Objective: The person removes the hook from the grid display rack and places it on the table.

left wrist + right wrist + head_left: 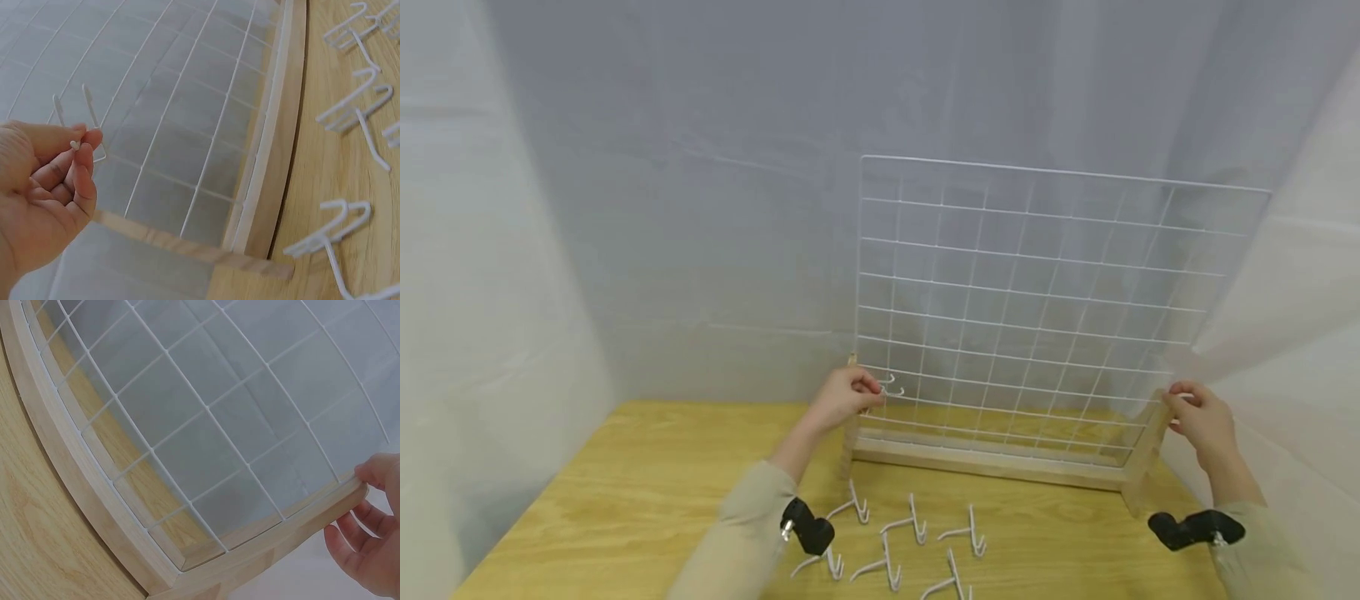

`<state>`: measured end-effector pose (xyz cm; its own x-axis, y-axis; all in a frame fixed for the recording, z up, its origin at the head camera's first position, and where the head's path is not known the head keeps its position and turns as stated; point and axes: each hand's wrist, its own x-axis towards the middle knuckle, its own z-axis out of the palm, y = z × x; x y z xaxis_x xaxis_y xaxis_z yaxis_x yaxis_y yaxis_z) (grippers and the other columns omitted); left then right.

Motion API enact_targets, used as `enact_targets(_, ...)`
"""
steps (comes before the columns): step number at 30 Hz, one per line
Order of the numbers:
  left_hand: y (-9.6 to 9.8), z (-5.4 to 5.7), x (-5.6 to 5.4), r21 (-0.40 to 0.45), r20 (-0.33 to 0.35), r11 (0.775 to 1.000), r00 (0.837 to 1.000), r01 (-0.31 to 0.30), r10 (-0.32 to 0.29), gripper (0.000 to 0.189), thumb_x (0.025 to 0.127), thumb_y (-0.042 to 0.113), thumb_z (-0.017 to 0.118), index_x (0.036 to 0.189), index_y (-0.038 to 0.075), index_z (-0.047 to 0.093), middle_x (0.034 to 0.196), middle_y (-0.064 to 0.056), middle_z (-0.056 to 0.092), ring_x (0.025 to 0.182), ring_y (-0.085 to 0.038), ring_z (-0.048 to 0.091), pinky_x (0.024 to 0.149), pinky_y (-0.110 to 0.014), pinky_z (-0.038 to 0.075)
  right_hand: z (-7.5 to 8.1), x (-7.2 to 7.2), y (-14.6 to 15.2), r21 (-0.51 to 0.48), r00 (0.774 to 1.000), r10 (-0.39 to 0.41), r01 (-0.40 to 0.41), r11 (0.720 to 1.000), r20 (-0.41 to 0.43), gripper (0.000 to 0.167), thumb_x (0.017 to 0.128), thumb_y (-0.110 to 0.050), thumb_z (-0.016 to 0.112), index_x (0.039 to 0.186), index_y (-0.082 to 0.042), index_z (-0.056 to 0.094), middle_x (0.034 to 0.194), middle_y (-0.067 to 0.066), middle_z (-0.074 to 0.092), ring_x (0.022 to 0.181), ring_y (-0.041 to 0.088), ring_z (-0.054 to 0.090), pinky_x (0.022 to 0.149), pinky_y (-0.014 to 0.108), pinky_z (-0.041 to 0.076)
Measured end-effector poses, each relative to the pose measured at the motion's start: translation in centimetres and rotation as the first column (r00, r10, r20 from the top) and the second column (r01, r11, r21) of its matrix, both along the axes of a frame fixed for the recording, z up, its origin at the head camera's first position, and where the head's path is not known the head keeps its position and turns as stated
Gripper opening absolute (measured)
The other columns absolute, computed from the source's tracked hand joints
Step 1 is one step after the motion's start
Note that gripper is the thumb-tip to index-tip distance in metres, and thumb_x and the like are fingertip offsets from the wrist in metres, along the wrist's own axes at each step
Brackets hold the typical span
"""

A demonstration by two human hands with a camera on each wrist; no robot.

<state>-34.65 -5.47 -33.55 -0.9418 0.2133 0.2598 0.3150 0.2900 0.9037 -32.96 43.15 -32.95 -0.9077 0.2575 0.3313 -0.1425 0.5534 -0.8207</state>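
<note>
A white wire grid panel (970, 287) stands upright in a wooden base (985, 465) with a post at either side. My left hand (847, 396) pinches a white wire hook (90, 106) between thumb and fingers, close to the grid's lower left. The hook's two prongs point toward the grid; whether they touch its wires I cannot tell. At the other side my right hand (1206, 421) grips the top of the right wooden post (300, 528), thumb on one side and fingers curled beneath it in the right wrist view.
Several more white hooks (914, 521) lie spread on the wood-grain table (647, 492) in front of the base. Pale curtains (700, 208) hang behind and at both sides. Each wrist carries a black camera mount (1195, 530).
</note>
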Motion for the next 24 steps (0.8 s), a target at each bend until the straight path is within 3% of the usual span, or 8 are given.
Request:
enact_targets(11, -4.5, -1.4, 1.2, -0.012, 0.014, 1.0, 1.0, 0.005, -0.005, 0.015, 0.079, -0.005, 0.065, 0.091, -0.012, 0.058, 0.072, -0.006, 0.061, 0.061, -0.013, 0.052, 0.056, -0.024, 0.043, 0.3, 0.2, 0.2, -0.033, 1.0, 0.011, -0.01, 0.999, 0.01, 0.019, 0.095, -0.022, 0.048, 0.097, -0.003, 0.049, 0.078, -0.016, 0.049, 0.067, -0.003, 0.05, 0.059, 0.019, 0.051)
enact_targets(18, -6.6, -2.3, 2.0, -0.067, 0.056, 0.997, 0.998, -0.032, 0.036, 0.014, 0.08, -0.004, 0.064, 0.092, -0.009, 0.059, 0.073, -0.009, 0.061, 0.062, -0.014, 0.053, 0.058, -0.025, 0.043, 0.6, 0.5, 0.2, -0.071, 1.0, 0.026, -0.026, 0.997, -0.005, 0.007, 0.094, -0.02, 0.049, 0.091, -0.014, 0.052, 0.076, -0.02, 0.049, 0.067, -0.003, 0.05, 0.059, 0.019, 0.051)
enact_targets(24, -8.3, -3.7, 2.6, -0.148, 0.053, 0.989, 0.998, 0.025, -0.017, 0.013, 0.082, -0.002, 0.063, 0.093, -0.009, 0.059, 0.074, -0.006, 0.061, 0.064, -0.014, 0.054, 0.06, -0.03, 0.046, 0.5, 0.6, 0.2, -0.048, 1.0, 0.022, -0.022, 0.999, 0.008, 0.013, 0.095, -0.021, 0.048, 0.094, -0.008, 0.051, 0.079, -0.017, 0.049, 0.067, -0.003, 0.05, 0.059, 0.018, 0.051)
